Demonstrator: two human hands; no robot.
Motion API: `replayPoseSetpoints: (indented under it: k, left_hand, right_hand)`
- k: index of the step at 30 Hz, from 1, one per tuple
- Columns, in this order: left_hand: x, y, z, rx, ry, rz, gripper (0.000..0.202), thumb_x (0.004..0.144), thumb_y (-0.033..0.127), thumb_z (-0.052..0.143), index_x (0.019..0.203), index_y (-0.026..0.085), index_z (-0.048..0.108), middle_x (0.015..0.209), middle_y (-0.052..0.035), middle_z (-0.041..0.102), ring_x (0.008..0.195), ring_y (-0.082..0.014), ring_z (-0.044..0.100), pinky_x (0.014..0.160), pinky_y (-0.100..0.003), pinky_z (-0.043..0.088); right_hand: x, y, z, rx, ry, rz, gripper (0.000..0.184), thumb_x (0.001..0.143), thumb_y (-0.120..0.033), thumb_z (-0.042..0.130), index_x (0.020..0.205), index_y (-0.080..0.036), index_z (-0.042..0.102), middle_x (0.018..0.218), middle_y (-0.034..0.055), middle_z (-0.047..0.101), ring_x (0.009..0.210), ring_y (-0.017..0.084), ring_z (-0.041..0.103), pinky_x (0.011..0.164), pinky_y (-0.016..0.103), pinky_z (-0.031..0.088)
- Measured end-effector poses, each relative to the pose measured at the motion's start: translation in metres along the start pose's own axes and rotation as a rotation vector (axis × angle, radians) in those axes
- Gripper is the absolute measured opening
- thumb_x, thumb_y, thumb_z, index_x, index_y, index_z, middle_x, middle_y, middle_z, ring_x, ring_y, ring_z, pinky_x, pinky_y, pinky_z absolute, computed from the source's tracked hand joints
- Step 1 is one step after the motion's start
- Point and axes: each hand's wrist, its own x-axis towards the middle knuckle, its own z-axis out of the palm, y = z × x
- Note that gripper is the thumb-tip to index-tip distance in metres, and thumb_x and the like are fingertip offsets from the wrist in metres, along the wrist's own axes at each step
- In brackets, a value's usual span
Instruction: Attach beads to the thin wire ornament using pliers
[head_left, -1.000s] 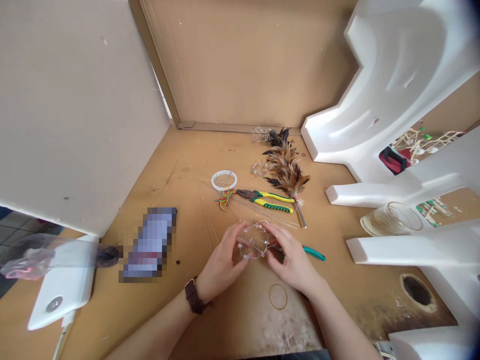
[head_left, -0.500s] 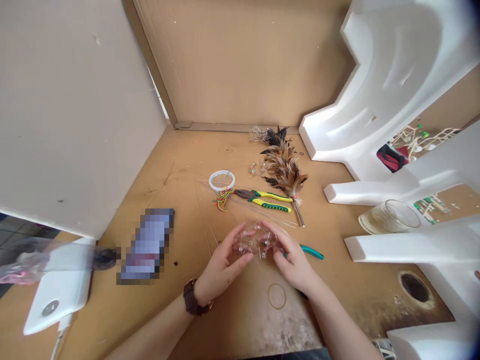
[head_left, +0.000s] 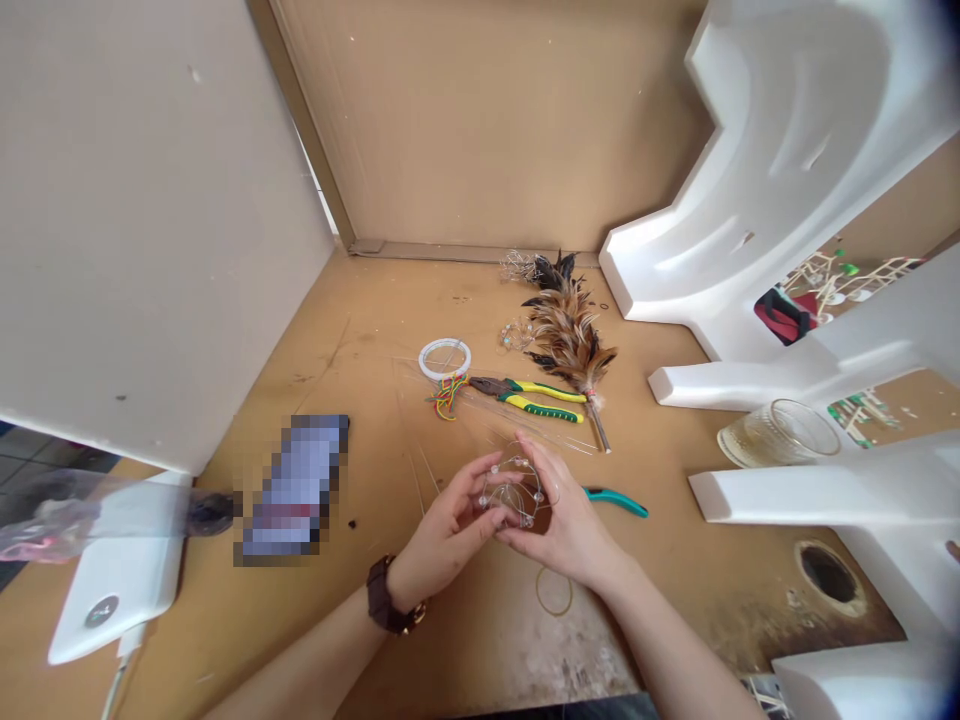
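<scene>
Our left hand [head_left: 441, 525] and right hand [head_left: 564, 527] clamp together on the round beaded wire frame [head_left: 519, 488] at lower centre, one each side.

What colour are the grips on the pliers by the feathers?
The grips are yellow and green, best seen in the head view.

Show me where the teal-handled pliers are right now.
In the head view, the teal-handled pliers lie on the tan board just right of the right hand, below the feather duster.
</scene>
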Motion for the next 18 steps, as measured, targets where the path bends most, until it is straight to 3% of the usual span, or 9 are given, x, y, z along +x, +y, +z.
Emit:
replayPoseSetpoints:
  k: [6, 10, 13, 18]
  left_hand:
    - [0.0010, 0.0021, 0.0006, -0.054, -0.050, -0.009, 0.045, 0.086, 0.020, 0.051, 0.127, 0.028, 0.036, 0.124, -0.0100, 0.051, 0.086, -0.0152, 0.062, 0.081, -0.032, 0.048]
    - [0.0021, 0.0056, 0.0022, -0.053, -0.084, 0.033, 0.042, 0.086, 0.023, 0.051, 0.126, 0.026, 0.040, 0.126, -0.0102, 0.051, 0.108, -0.0209, 0.054, 0.093, -0.036, 0.042]
    - [0.0025, 0.0078, 0.0026, 0.004, -0.048, 0.055, 0.038, 0.087, 0.025, 0.048, 0.125, 0.024, 0.042, 0.130, -0.0099, 0.048, 0.118, -0.0222, 0.047, 0.098, -0.037, 0.037]
    - [0.0005, 0.0088, 0.0012, 0.172, 0.070, 0.058, 0.029, 0.087, 0.027, 0.047, 0.116, 0.021, 0.049, 0.117, -0.0097, 0.056, 0.107, -0.0199, 0.053, 0.091, -0.033, 0.043]
  right_hand:
    - [-0.0025, 0.0025, 0.0015, 0.018, 0.012, 0.030, 0.076, 0.063, -0.036, 0.072, 0.130, -0.022, 0.038, 0.128, 0.0104, 0.049, 0.117, 0.024, 0.046, 0.097, 0.041, 0.039]
    - [-0.0027, 0.0046, 0.0039, 0.152, 0.024, 0.055, 0.063, 0.067, -0.032, 0.070, 0.124, -0.023, 0.044, 0.122, 0.0095, 0.056, 0.111, 0.022, 0.053, 0.094, 0.039, 0.043]
    - [-0.0024, 0.0068, 0.0029, 0.222, 0.062, 0.062, 0.062, 0.070, -0.029, 0.068, 0.125, -0.023, 0.041, 0.125, 0.0106, 0.054, 0.113, 0.022, 0.052, 0.095, 0.041, 0.042]
    - [-0.0024, 0.0064, -0.0008, 0.256, -0.005, 0.029, 0.058, 0.070, -0.029, 0.069, 0.123, -0.026, 0.045, 0.124, 0.0077, 0.055, 0.113, 0.022, 0.052, 0.096, 0.039, 0.041]
